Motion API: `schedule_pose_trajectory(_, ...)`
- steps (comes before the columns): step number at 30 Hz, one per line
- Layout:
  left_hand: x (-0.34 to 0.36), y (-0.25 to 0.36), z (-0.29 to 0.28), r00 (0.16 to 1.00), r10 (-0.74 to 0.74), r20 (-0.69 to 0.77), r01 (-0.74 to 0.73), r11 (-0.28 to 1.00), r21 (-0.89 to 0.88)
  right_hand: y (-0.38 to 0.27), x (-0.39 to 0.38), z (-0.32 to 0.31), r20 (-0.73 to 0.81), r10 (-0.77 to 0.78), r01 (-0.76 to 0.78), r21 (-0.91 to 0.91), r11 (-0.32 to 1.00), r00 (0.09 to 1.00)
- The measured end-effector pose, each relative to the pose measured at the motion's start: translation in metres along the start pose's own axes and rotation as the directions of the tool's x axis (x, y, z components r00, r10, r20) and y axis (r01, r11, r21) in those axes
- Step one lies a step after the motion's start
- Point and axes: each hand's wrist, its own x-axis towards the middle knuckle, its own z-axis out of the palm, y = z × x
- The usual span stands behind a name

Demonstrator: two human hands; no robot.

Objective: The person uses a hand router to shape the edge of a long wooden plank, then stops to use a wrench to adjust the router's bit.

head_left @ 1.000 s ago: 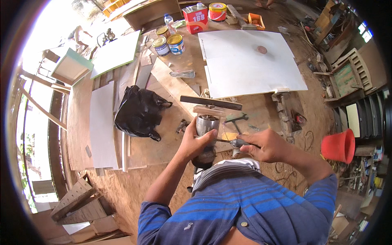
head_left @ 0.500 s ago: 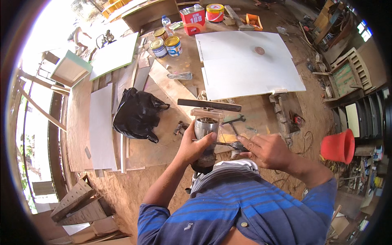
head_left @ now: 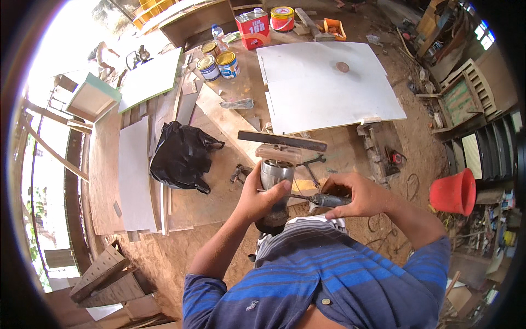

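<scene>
My left hand [head_left: 264,198] is wrapped round the metal body of a trim router [head_left: 276,171], held upright over the near edge of the work table. A clear base plate [head_left: 278,154] tops the router, with a long dark strip [head_left: 282,140] across it. My right hand [head_left: 359,196] loosely holds a screwdriver [head_left: 332,200] by its dark handle, thumb below and fingers curled above. The screwdriver's shaft reaches left to the router's side; its tip is hidden by my left hand. A dark hammer-like tool [head_left: 313,169] lies on the table just beyond.
A black plastic bag [head_left: 183,159] lies to the left on the table [head_left: 219,211]. A large white panel [head_left: 329,88] covers the far right. Paint cans [head_left: 227,64], a red tin [head_left: 253,30] and a bottle [head_left: 218,32] stand at the back. A red bucket [head_left: 452,192] sits at right.
My right hand's fingers have loosened and shifted on the screwdriver, baring more of its handle. The router stays in my left hand. The view has shifted slightly.
</scene>
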Motion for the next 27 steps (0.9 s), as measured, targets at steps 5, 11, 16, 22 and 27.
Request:
schedule_pose_trajectory(5, 0.001, 0.004, 0.001, 0.999, 0.036, -0.038, -0.036, 0.999, 0.009, -0.003, -0.01, 0.022, -0.054, -0.494, 0.24, -0.824, 0.514, 0.868)
schedule_pose_trajectory(11, 0.001, 0.004, 0.004, 0.999, 0.039, -0.025, -0.036, 0.995, 0.09, 0.012, -0.01, 0.019, -0.1, -0.31, 0.209, -0.545, 0.812, 0.946)
schedule_pose_trajectory(16, -0.002, 0.004, 0.004, 0.999, 0.043, -0.026, -0.04, 0.995, 0.095, 0.011, 0.005, -0.005, 0.09, 0.083, -0.08, -0.045, 0.996, 0.992)
schedule_pose_trajectory(22, -0.004, 0.003, 0.004, 0.999, 0.023, -0.03, -0.024, 1.0, -0.017, 0.005, 0.004, 0.006, -0.028, -0.311, 0.254, -0.51, 0.822, 0.95)
schedule_pose_trajectory(27, 0.001, 0.0, 0.002, 0.998, 0.01, -0.063, -0.009, 1.0, 0.003, 0.0, 0.004, 0.019, -0.049, -0.332, 0.191, -0.736, 0.65, 0.942)
